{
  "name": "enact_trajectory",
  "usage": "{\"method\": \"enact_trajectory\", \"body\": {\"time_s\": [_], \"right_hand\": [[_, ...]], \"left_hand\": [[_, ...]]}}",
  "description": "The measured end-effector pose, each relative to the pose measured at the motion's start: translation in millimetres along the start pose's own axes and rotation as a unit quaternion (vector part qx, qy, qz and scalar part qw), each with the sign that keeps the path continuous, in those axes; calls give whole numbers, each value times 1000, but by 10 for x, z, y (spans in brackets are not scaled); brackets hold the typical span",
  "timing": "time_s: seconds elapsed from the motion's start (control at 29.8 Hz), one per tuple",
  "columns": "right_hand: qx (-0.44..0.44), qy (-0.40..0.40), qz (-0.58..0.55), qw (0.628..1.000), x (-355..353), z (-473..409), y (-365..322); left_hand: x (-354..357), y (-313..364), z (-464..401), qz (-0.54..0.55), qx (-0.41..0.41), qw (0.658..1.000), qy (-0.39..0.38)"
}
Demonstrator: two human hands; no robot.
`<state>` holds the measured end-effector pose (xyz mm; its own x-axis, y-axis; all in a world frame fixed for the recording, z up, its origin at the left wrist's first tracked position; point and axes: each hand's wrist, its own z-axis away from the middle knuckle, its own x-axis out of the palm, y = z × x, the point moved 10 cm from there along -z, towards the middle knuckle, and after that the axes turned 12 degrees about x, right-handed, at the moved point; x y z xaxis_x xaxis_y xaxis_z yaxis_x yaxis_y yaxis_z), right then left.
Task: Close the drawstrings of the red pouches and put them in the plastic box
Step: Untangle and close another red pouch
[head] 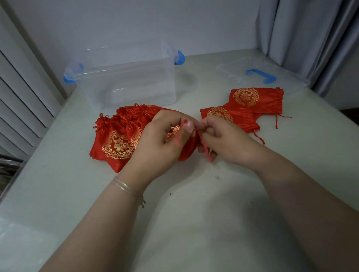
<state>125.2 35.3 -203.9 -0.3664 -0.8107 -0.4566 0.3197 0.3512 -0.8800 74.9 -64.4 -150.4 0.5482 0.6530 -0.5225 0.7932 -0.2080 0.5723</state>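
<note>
- The left hand (164, 141) and right hand (220, 137) are meeting over the middle of the table (200, 218), both with fingers curled, pinching the red cords (205, 150) of one pouch (188, 150) that is mostly hidden under them — judging by the grip, this drawstring is being pulled shut right now.
- To the left, a pile (121, 135) of pouches is lying with gathered, knotted necks, so these are looking closed already; how many are stacked there I cannot tell.
- To the right, two flat pouches (248, 106) are lying overlapped, mouths ungathered and cords trailing loose — these are still waiting.
- The box (129, 80) is standing open behind the pile, near the far left of the table, and appears to be holding nothing, so no pouch is looking packed yet.
- Its lid (252, 72) is lying flat at the far right, well apart from the box.
- By my reckoning the task is sitting somewhere around the middle of the closing work, with all of the packing left.
- The closed pile is resting just in front of the box wall, so the lift into it is looking short and unobstructed.
- The near half of the table is giving the forearms open room; the table's left edge is running close beside the pile, and the flat pouches are lying nearer the right edge, by the curtain (315, 33).
</note>
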Motion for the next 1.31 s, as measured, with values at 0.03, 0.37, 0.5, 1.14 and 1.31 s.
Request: {"method": "enact_trajectory", "body": {"time_s": [0.03,0.37,0.5,1.14,1.31], "right_hand": [[-32,32,67,997,-44,9,-52],[89,-5,-190,978,84,-43,153],[-55,140,174,973,-24,30,-125],[-214,244,334,885,45,315,-526],[-232,231,372,869,128,351,-540]], "left_hand": [[8,-32,6,17,-18,1000,-3],[-31,-337,114,85,-192,976,58],[-22,-447,190,90,-254,961,64],[2,-338,132,34,-218,975,5],[64,-325,135,-19,-210,977,-39]]}}
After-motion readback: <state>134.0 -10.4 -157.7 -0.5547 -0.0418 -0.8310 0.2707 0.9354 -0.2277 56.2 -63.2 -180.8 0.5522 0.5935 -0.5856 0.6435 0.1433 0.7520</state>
